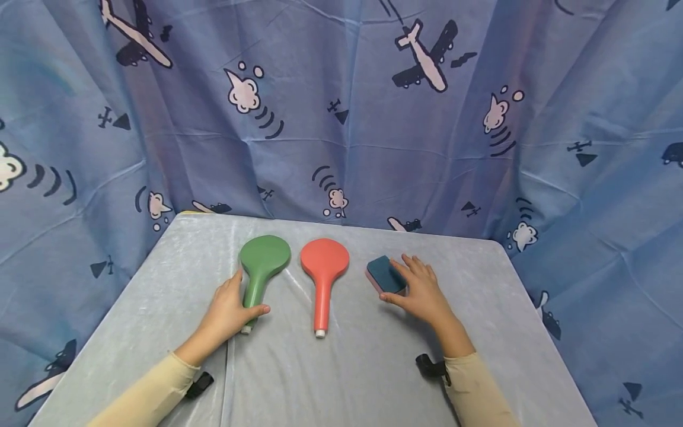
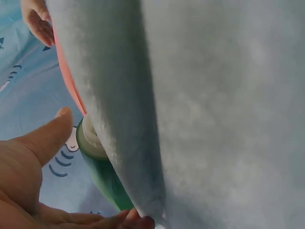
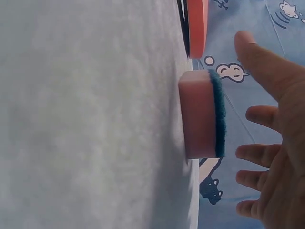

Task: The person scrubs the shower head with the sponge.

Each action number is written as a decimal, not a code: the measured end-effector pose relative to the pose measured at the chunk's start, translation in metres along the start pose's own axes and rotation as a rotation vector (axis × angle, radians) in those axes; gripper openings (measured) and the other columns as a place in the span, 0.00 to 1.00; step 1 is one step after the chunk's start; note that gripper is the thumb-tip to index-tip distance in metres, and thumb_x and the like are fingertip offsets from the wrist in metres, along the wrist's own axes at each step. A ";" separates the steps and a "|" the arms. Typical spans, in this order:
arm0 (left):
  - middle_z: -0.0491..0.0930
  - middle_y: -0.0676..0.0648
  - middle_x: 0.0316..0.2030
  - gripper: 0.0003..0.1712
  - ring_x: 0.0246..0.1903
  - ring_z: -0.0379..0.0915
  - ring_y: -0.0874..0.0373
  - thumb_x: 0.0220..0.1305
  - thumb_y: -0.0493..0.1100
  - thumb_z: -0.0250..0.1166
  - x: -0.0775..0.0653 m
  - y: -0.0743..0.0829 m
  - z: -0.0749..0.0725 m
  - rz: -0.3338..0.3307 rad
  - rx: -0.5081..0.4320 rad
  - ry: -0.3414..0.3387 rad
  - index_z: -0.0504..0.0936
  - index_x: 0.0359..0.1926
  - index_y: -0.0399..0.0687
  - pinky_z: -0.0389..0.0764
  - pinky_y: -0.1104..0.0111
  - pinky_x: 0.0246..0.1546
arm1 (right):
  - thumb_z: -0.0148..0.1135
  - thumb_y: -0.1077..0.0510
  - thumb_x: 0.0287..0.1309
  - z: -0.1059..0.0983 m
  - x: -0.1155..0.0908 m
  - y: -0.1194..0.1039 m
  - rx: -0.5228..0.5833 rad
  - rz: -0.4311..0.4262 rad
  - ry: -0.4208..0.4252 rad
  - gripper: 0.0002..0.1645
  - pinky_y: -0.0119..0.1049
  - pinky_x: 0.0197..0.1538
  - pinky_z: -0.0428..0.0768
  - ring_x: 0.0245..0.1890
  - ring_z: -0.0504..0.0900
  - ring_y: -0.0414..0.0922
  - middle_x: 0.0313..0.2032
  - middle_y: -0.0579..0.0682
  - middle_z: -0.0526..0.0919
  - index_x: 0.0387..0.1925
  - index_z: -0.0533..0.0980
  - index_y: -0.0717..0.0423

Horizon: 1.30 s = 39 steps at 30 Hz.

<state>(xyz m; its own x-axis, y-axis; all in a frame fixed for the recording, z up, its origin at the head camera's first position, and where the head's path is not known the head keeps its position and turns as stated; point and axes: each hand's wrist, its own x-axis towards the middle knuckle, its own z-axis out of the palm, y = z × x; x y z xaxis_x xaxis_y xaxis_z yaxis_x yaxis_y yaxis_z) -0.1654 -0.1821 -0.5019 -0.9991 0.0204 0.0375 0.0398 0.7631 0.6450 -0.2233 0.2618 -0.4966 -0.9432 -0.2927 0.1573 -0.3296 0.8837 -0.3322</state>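
Note:
A green paddle (image 1: 265, 255) with a round head and a white-tipped handle lies at the left of the table. My left hand (image 1: 226, 308) is at its handle, thumb and fingers spread to either side; the left wrist view shows the handle's pale end (image 2: 90, 136) between them. A red paddle (image 1: 324, 261) of the same shape lies in the middle. At the right sits a sponge (image 1: 385, 274), teal scourer side up over a pink body (image 3: 198, 117). My right hand (image 1: 424, 290) is over its near right side, fingers spread; in the right wrist view they are apart from the sponge.
A pale grey cloth covers the table (image 1: 368, 367). Behind and around it hangs a blue curtain (image 1: 341, 118) printed with aeroplanes and clouds. Black wrist cameras are strapped by the left cuff (image 1: 199, 385) and the right cuff (image 1: 430, 366).

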 end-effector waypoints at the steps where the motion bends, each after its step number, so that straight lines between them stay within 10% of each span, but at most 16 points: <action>1: 0.67 0.24 0.67 0.66 0.65 0.64 0.26 0.52 0.56 0.80 0.001 0.001 0.001 -0.001 0.004 -0.001 0.52 0.76 0.26 0.67 0.37 0.66 | 0.74 0.27 0.48 0.001 0.000 0.001 -0.004 0.001 -0.006 0.59 0.72 0.74 0.48 0.77 0.53 0.67 0.75 0.64 0.62 0.75 0.67 0.50; 12: 0.84 0.40 0.45 0.36 0.37 0.77 0.51 0.50 0.47 0.82 0.007 0.005 0.003 -0.043 -0.027 -0.031 0.75 0.55 0.37 0.78 0.53 0.41 | 0.75 0.29 0.47 0.008 0.002 0.005 -0.043 -0.037 -0.021 0.55 0.72 0.72 0.54 0.73 0.63 0.66 0.70 0.62 0.72 0.71 0.72 0.52; 39: 0.79 0.27 0.55 0.34 0.49 0.77 0.40 0.60 0.32 0.68 0.012 -0.004 -0.012 -0.171 -0.184 0.084 0.71 0.66 0.26 0.76 0.52 0.50 | 0.77 0.35 0.50 0.006 0.006 0.006 -0.014 0.009 -0.019 0.46 0.65 0.69 0.61 0.63 0.76 0.60 0.60 0.60 0.82 0.67 0.76 0.53</action>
<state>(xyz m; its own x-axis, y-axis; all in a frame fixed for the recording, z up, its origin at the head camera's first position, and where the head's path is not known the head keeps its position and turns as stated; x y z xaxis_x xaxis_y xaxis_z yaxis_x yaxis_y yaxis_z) -0.1770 -0.1924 -0.4948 -0.9870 -0.1584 -0.0253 -0.1195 0.6206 0.7750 -0.2313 0.2633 -0.5038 -0.9469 -0.2911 0.1365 -0.3203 0.8913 -0.3209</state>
